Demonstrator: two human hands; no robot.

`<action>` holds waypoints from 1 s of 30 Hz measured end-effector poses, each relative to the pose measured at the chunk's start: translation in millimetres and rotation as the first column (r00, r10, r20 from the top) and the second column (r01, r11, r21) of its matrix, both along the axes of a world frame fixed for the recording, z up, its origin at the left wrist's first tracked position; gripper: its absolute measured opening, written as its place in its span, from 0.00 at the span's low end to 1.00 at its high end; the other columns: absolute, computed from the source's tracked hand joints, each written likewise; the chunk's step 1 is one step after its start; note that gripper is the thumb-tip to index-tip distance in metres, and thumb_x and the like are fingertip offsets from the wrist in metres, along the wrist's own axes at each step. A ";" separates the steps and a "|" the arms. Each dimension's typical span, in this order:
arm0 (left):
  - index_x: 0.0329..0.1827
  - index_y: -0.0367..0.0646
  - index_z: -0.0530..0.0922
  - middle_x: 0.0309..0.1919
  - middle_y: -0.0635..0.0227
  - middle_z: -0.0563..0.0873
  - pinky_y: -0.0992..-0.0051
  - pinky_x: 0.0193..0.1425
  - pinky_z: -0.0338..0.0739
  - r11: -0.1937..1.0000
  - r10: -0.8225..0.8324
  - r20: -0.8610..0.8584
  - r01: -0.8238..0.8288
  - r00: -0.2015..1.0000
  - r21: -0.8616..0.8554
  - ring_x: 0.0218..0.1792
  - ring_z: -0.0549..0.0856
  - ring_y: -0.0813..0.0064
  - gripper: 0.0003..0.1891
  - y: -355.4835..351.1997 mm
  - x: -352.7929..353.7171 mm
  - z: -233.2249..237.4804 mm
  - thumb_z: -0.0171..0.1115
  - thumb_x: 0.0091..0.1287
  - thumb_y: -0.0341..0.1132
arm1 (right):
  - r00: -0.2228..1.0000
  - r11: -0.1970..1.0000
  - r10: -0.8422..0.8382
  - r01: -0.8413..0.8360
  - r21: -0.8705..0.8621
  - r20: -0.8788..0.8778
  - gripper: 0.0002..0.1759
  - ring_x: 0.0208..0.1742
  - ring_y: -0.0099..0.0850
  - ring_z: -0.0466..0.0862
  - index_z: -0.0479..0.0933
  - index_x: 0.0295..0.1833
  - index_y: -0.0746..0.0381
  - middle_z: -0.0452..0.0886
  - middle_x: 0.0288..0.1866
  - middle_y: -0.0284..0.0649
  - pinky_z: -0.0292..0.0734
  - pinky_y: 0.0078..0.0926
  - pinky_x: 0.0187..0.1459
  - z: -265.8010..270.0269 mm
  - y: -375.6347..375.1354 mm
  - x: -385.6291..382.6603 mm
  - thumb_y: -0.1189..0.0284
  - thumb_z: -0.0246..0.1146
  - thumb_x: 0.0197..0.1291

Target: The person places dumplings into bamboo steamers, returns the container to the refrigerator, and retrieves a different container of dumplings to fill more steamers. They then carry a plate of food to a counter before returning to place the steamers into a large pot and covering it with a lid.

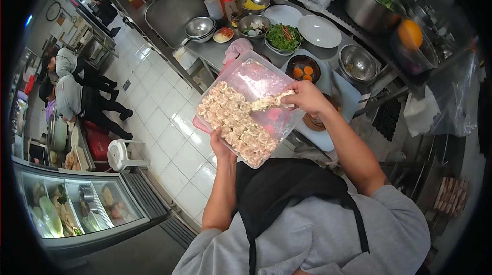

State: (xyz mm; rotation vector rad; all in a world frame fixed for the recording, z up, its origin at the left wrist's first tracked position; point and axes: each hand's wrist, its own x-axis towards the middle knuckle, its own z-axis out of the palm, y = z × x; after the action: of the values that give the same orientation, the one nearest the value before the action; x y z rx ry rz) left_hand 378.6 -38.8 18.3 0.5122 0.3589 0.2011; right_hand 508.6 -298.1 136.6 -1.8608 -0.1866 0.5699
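Observation:
A clear plastic container (245, 72) is tilted in front of my body. Pale, lumpy dumplings (230, 116) fill its left and lower part, while the upper right shows bare, wet-looking plastic. My left hand (221, 146) grips the container by its lower left edge, with the thumb on the rim. Something pink (202, 124) shows under that edge. Over the right side of the container, my right hand (306, 97) is closed with the fingertips pinching a dumpling at the end of a short row. Its fingers partly hide that piece.
Behind the container, the steel counter holds a bowl of greens (283, 38), white plates (319, 31), sauce bottles (214, 5) and a dark dish with orange yolk-like rounds (303, 68). A blue board (350, 89) lies to the right. A glass-topped fridge (82, 206) stands lower left; two people (77, 96) work beyond.

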 end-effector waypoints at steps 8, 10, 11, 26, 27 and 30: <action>0.73 0.34 0.62 0.66 0.49 0.75 0.54 0.70 0.72 0.998 0.033 0.049 -0.035 0.998 0.043 0.65 0.77 0.50 0.34 -12.9 17.9 3.7 0.50 0.63 0.40 | 0.647 0.910 0.247 0.100 -0.402 0.721 0.17 0.45 0.49 0.84 0.78 0.50 0.65 0.83 0.44 0.52 0.80 0.39 0.49 8.1 10.7 -37.1 0.71 0.68 0.55; 0.73 0.34 0.61 0.66 0.49 0.74 0.54 0.70 0.72 0.998 0.039 0.053 -0.041 0.998 0.041 0.65 0.77 0.50 0.34 -17.5 21.1 6.9 0.50 0.63 0.40 | 0.589 0.878 0.395 -0.015 -0.478 0.705 0.18 0.47 0.48 0.83 0.76 0.52 0.64 0.81 0.44 0.50 0.81 0.41 0.47 -2.2 17.8 -57.3 0.70 0.65 0.56; 0.73 0.34 0.61 0.66 0.49 0.74 0.54 0.70 0.72 0.999 0.040 0.047 -0.041 0.998 0.034 0.65 0.77 0.50 0.34 -17.9 23.3 4.3 0.50 0.63 0.40 | 0.552 0.854 0.466 -0.074 -0.515 0.692 0.18 0.49 0.47 0.83 0.75 0.53 0.63 0.81 0.44 0.50 0.81 0.42 0.46 -6.6 19.8 -63.1 0.69 0.64 0.57; 0.72 0.35 0.62 0.65 0.51 0.76 0.54 0.70 0.72 0.997 0.079 0.044 -0.078 0.996 -0.016 0.63 0.78 0.51 0.33 -16.1 26.9 0.7 0.50 0.63 0.40 | 0.968 0.965 0.248 -0.251 0.080 0.037 0.25 0.41 0.25 0.84 0.79 0.52 0.68 0.85 0.36 0.44 0.78 0.28 0.42 -24.5 -2.0 -15.9 0.69 0.73 0.47; 0.72 0.35 0.63 0.64 0.52 0.76 0.54 0.69 0.73 0.995 0.099 0.047 -0.099 0.994 -0.002 0.63 0.78 0.51 0.33 -15.8 27.1 -1.6 0.50 0.63 0.39 | 0.955 0.963 0.263 -0.250 -0.102 0.139 0.25 0.40 0.29 0.85 0.79 0.52 0.69 0.85 0.36 0.46 0.78 0.30 0.42 -14.1 1.0 -21.6 0.69 0.73 0.48; 0.70 0.35 0.64 0.62 0.52 0.78 0.55 0.66 0.76 0.984 0.172 0.035 -0.173 0.985 0.040 0.60 0.80 0.52 0.31 -17.6 28.8 -5.1 0.51 0.63 0.37 | 0.894 0.915 0.279 -0.137 -0.379 0.351 0.23 0.39 0.41 0.86 0.77 0.49 0.71 0.84 0.36 0.53 0.79 0.37 0.43 -1.0 12.1 -32.3 0.70 0.71 0.50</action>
State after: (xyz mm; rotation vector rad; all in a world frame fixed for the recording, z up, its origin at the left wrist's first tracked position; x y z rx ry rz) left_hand 407.4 -56.4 13.2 0.5196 0.3687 0.3848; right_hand 476.3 -286.0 135.6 -2.3095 -0.6010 0.3766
